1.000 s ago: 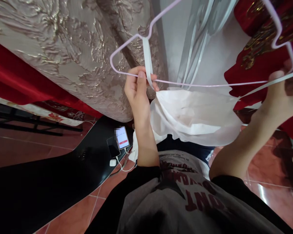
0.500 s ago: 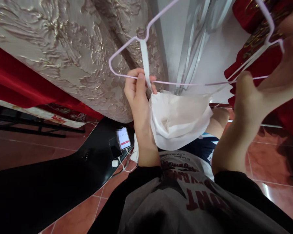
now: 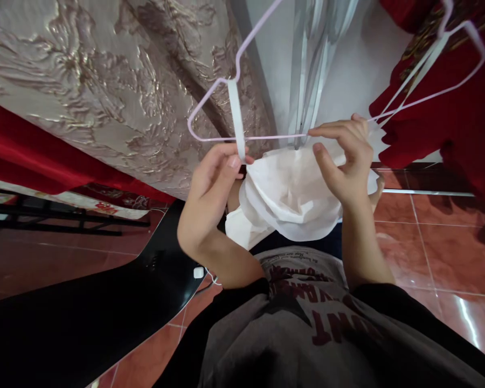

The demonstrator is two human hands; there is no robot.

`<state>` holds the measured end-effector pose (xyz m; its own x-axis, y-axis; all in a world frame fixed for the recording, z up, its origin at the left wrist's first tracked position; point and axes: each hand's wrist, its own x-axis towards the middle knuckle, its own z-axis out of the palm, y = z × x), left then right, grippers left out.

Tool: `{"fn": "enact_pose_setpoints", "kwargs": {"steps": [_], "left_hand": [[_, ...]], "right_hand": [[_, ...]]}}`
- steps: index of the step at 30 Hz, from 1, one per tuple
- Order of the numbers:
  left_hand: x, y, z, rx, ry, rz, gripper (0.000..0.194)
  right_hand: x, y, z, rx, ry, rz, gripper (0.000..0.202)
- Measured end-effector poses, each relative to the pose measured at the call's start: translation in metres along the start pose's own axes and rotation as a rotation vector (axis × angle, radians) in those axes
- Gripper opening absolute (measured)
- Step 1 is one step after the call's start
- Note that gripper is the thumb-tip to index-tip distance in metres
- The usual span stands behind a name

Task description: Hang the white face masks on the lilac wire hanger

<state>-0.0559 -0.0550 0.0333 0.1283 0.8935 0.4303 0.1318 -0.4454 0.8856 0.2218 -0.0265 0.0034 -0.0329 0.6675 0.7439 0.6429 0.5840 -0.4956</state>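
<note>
A thin lilac hanger (image 3: 269, 137) hangs in front of me, its top beyond the upper frame edge. A white strap (image 3: 236, 118) loops over its left notch, and a second white strap (image 3: 422, 75) over its right notch. Both lead down to a thin white strapped garment (image 3: 295, 188) below the bar. My left hand (image 3: 212, 186) is closed, pinching the left strap between thumb and fingers just under the bar. My right hand (image 3: 345, 156) is over the garment's right part, fingers stretched out and thumb apart. Its fingertips are at the hanger's lower bar.
A shiny patterned curtain (image 3: 105, 97) hangs at left, with red cloth (image 3: 32, 156) below. Red drapery (image 3: 440, 118) is on the right. A black glossy bench (image 3: 84, 307) stands lower left, a small white case (image 3: 198, 272) on it. The floor has reddish tiles (image 3: 448, 242).
My right hand has moved left from the hanger's right end to its middle. My left hand has shifted slightly down and left, still on the strap. My left forearm now hides the phones.
</note>
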Motion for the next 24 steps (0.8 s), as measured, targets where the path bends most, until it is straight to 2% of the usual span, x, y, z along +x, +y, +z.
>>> {"fn": "enact_pose_setpoints", "kwargs": {"steps": [2, 4, 8, 10, 13, 15, 16, 19, 22, 24], "left_hand": [[0.002, 0.019, 0.006, -0.008, 0.084, 0.013, 0.03], [0.012, 0.033, 0.014, -0.183, 0.128, 0.017, 0.029], [0.034, 0.043, 0.025, -0.522, 0.142, 0.049, 0.027], [0.038, 0.037, 0.025, -0.564, 0.214, 0.126, 0.03], [0.033, 0.019, 0.021, -0.519, 0.443, 0.258, 0.024], [0.029, 0.006, 0.018, -0.452, 0.604, 0.25, 0.018], [0.028, 0.0, 0.017, -0.42, 0.648, 0.216, 0.016], [0.029, -0.016, 0.014, -0.364, 0.697, 0.075, 0.02], [0.033, -0.027, 0.018, -0.389, 0.739, 0.038, 0.026], [0.035, -0.028, 0.026, -0.404, 0.704, 0.005, 0.024]], "right_hand": [[0.002, -0.002, 0.001, -0.009, 0.002, 0.011, 0.021], [0.002, -0.005, 0.003, 0.007, 0.004, 0.003, 0.019], [-0.001, -0.009, 0.005, 0.064, 0.006, -0.011, 0.02], [-0.002, -0.01, 0.004, 0.045, -0.01, 0.002, 0.021], [-0.002, -0.012, 0.002, 0.015, -0.036, 0.034, 0.021], [-0.001, -0.013, 0.003, 0.031, -0.036, 0.025, 0.021], [-0.001, -0.013, 0.003, 0.043, -0.033, 0.013, 0.021], [0.0, -0.014, 0.008, 0.064, -0.011, -0.01, 0.022], [0.0, -0.018, 0.012, 0.068, -0.01, -0.009, 0.023], [0.0, -0.024, 0.013, 0.071, -0.025, -0.015, 0.024]]}}
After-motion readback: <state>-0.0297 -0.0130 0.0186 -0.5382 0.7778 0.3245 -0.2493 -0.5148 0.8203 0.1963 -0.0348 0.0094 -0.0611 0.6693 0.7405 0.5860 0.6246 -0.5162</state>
